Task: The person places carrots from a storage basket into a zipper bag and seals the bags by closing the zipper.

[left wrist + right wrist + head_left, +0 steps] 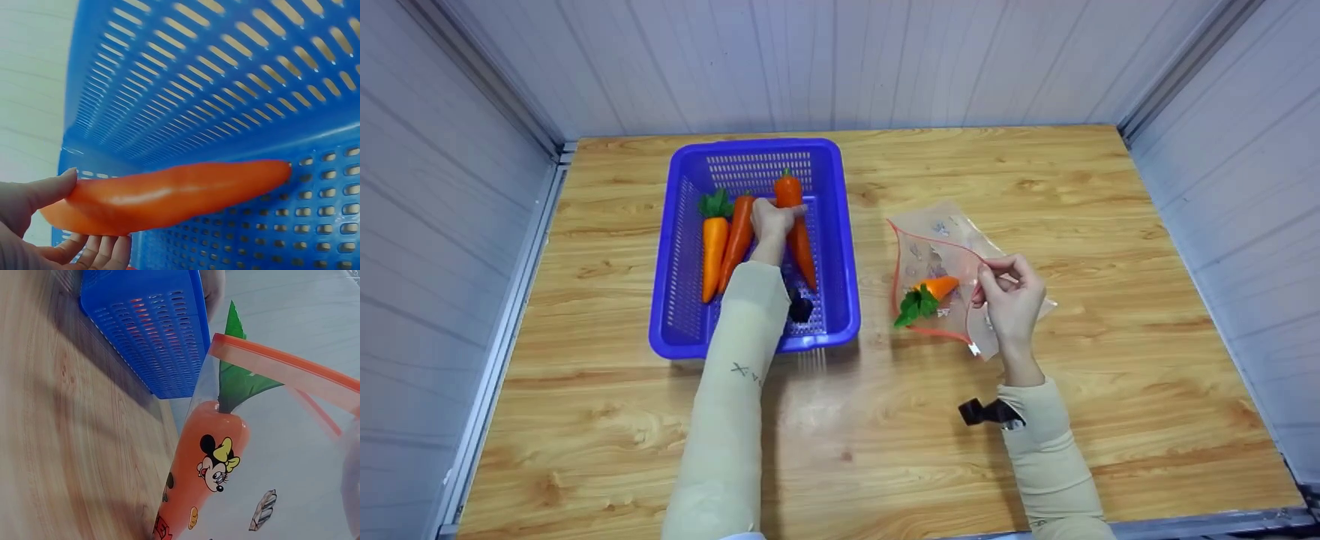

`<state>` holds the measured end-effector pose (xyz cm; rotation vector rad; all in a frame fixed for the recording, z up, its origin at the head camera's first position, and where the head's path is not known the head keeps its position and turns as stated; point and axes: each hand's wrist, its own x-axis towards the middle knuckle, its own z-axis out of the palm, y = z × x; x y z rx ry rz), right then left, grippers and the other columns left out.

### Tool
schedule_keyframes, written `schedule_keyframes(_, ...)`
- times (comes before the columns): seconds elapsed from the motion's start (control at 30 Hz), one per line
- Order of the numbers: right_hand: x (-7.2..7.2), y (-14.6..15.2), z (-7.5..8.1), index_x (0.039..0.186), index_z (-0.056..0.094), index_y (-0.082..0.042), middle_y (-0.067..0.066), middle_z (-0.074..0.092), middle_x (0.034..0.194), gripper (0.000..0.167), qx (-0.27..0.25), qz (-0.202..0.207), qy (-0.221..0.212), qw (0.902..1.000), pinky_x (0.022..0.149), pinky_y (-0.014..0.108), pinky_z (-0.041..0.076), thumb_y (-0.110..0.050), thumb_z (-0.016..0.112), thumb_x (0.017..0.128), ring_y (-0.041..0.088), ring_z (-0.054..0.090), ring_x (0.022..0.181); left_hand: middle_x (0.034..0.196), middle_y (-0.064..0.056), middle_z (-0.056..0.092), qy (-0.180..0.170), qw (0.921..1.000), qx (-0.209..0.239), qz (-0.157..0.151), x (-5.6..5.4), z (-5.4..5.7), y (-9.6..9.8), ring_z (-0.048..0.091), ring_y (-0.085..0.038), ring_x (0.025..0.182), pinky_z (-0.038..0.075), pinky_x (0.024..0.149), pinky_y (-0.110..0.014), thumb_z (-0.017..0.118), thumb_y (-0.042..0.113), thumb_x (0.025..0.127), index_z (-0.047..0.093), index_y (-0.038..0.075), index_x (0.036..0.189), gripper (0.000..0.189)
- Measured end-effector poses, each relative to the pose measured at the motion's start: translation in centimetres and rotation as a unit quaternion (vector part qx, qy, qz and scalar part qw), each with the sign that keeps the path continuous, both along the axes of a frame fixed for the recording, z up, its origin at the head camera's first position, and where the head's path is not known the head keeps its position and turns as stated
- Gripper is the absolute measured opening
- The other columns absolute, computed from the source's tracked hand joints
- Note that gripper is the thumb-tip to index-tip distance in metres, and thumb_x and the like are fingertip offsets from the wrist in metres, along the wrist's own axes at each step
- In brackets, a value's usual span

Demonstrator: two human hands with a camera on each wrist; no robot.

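Observation:
My left hand (772, 223) is inside the blue basket (851, 285), gripping the upper part of an orange-red carrot (803, 255). In the left wrist view the thumb lies on one side of this carrot (185, 194) and the fingers on the other, its tapered end pointing away. My right hand (1012, 296) pinches the edge of a clear zip bag (960, 259) with a red-orange seam, its mouth parted. In the bag lies a carrot (211, 439) whose green leaves (916, 304) poke out at the mouth. Cartoon prints mark the bag's film.
Two more carrots lie in the basket left of my hand: a lighter one (715, 255) with green leaves and a darker one (737, 240). The wooden table (585, 420) is bounded by pale panels (780, 67) at the back and sides.

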<state>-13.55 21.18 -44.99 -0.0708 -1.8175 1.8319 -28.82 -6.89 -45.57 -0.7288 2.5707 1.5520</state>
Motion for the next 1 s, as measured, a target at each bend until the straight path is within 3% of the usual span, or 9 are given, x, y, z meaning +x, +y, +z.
schedule_keyframes(0.17,0.0,0.1,-0.1,0.077,0.055,0.013,0.010,0.052,0.061,0.004,-0.005,-0.002,-0.001,1.0000,0.031,0.020,0.038,0.016,0.054,0.075,0.011,0.047,0.035,0.106,-0.015,0.057,0.007,0.9998,0.021,0.000,0.0,0.8,-0.1,0.053,-0.026,0.093,0.044,0.082,-0.030,0.072,0.018,0.074,0.053,-0.003,0.112,0.047)
schedule_keyframes(0.43,-0.1,0.2,0.0,0.076,0.057,0.010,0.009,0.052,0.060,0.010,0.000,-0.005,0.000,1.0000,0.030,0.020,0.039,0.018,0.051,0.075,0.010,0.047,0.034,0.112,-0.014,0.052,0.033,0.9957,0.084,-0.019,0.4,3.3,0.0,0.052,-0.023,0.097,0.044,0.081,-0.028,0.071,0.015,0.075,0.045,0.000,0.121,0.055)
schedule_keyframes(0.73,-0.4,0.2,0.2,0.076,0.057,0.010,0.009,0.051,0.060,0.009,-0.002,-0.008,-0.003,1.0000,0.031,0.020,0.038,0.017,0.052,0.075,0.010,0.046,0.034,0.113,-0.013,0.050,0.098,0.9878,0.114,-0.042,1.9,5.8,-0.1,0.049,-0.022,0.100,0.044,0.083,-0.027,0.070,0.011,0.075,0.046,0.000,0.119,0.051)
schedule_keyframes(0.83,-0.5,0.2,0.2,0.076,0.057,0.010,0.008,0.052,0.060,0.009,0.000,-0.008,-0.004,1.0000,0.031,0.020,0.038,0.017,0.052,0.075,0.010,0.046,0.034,0.111,-0.014,0.050,0.138,0.9791,0.144,-0.040,2.5,6.6,0.0,0.051,-0.023,0.097,0.045,0.081,-0.027,0.071,0.007,0.073,0.047,-0.001,0.116,0.050)
schedule_keyframes(1.0,-0.6,0.2,0.2,0.077,0.056,0.011,0.008,0.052,0.059,0.007,-0.006,-0.003,0.000,1.0000,0.031,0.020,0.038,0.016,0.052,0.075,0.011,0.046,0.034,0.106,-0.016,0.051,0.210,0.9549,0.203,-0.052,4.2,8.2,0.5,0.053,-0.024,0.090,0.047,0.077,-0.028,0.070,0.001,0.072,0.048,-0.004,0.114,0.048)
